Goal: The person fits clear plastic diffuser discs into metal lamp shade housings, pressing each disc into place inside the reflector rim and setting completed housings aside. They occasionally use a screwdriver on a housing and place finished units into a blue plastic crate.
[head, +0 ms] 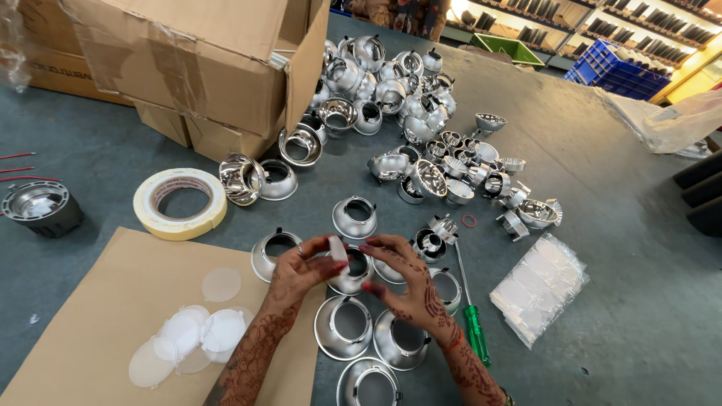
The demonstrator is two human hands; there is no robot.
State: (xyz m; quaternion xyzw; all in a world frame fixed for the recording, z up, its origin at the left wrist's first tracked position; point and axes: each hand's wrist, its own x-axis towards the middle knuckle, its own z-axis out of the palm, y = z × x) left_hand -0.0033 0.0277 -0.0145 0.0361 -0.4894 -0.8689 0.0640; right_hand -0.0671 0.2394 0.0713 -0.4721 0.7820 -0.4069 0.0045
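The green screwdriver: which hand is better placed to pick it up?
Probably the right hand: the green screwdriver lies just beside its wrist, while the left hand is farther away and pinches the small white disc.

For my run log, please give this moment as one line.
left hand: holds small frosted disc | right hand: fingertips at same disc | below: silver reflector cups | left: disc pile on cardboard sheet

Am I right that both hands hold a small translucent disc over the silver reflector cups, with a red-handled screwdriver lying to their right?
Not quite: the screwdriver's handle is green, as the head view shows. Both the left hand and right hand do hold the small translucent disc over the silver reflector cups.
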